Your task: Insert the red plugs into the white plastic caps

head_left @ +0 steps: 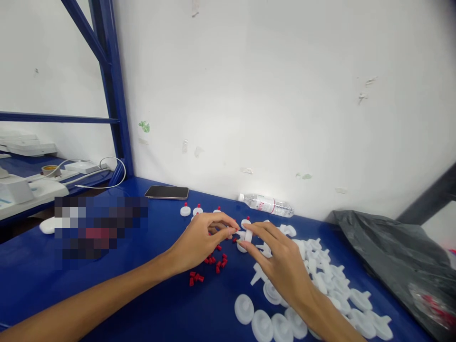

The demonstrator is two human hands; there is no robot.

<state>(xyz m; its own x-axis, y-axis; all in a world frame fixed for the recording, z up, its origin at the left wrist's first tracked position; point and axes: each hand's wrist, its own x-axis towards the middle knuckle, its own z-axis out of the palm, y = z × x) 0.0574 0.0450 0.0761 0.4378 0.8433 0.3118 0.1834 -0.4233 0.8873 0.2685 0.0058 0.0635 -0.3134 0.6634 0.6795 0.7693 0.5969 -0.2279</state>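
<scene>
My left hand [203,240] and my right hand [281,263] meet above the blue table [142,294], fingertips pinched together around a small white round plastic part [245,235]. The left fingertips pinch something tiny at that part; I cannot make out what. Several small red caps [212,266] lie scattered on the table just below the left hand. A heap of white disc-shaped parts [320,285] spreads under and to the right of the right hand. A few white parts with red caps [190,210] stand behind the hands.
A dark phone [166,192] and a plastic water bottle [267,204] lie at the wall. A black plastic bag [399,261] covers the table's right end. A blurred patch sits at the left. White boxes and cables fill the left shelf [32,185].
</scene>
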